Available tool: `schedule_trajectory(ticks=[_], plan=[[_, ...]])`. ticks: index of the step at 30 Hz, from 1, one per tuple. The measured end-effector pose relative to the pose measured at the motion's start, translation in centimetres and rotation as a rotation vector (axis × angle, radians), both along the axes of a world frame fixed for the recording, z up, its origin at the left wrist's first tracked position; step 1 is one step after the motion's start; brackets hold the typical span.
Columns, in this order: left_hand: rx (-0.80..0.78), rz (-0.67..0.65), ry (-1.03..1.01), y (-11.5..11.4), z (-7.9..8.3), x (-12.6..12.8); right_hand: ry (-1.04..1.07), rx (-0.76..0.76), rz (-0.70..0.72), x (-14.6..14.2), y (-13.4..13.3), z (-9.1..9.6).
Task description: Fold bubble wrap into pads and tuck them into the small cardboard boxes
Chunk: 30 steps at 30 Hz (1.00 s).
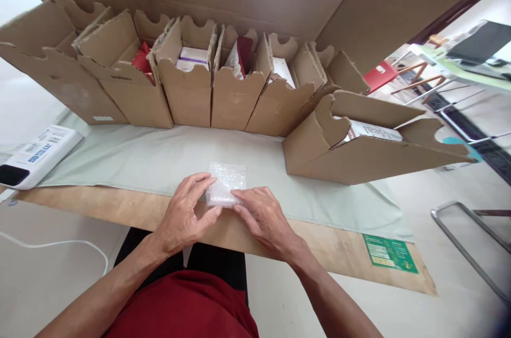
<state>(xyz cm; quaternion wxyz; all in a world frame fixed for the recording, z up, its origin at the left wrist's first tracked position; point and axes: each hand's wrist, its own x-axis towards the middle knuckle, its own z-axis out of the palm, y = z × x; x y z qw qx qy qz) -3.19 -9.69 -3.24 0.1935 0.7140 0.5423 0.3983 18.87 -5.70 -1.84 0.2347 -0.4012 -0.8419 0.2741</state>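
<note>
A small packet of bubble wrap (225,183) lies on the pale green cloth (159,159) near the table's front edge. My left hand (187,212) grips its left side, fingers curled over the top and thumb under the near edge. My right hand (263,219) pinches the packet's near right corner with thumb and fingers pressed together. What the wrap holds inside cannot be made out.
A row of open cardboard bins (187,88) with boxed goods stands behind the cloth; one bin (359,154) lies tipped at the right. A white device (38,154) sits at the left edge. A green label (389,253) is on the wooden tabletop.
</note>
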Motion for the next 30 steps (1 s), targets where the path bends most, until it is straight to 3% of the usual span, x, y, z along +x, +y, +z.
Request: schedule_trajectory(ticks=[6,10,14,19,23,26,30], plan=[[-0.358,0.239,-0.558,0.4,-1.0,-0.1,0.142,-0.330,-0.057,-1.4,3.6,0.5],[-0.553,0.267,-0.842,0.9,-0.3,0.1,0.144,-0.344,-0.153,-2.3,6.2,-0.4],[-0.596,0.267,-0.987,1.3,0.3,0.6,0.189,-0.380,-0.166,-2.2,5.9,-0.4],[-0.628,0.272,-1.043,1.4,0.0,1.5,0.454,-0.584,-0.099,-1.2,3.3,0.0],[-0.640,0.182,-0.997,0.8,0.5,2.4,0.489,-0.622,-0.106,-0.3,1.3,0.0],[-0.556,0.168,-0.816,0.4,1.1,2.8,0.304,-0.438,-0.121,0.8,0.5,1.0],[-0.385,0.020,-0.455,0.1,2.1,4.1,0.056,-0.119,-0.039,2.9,0.0,4.6]])
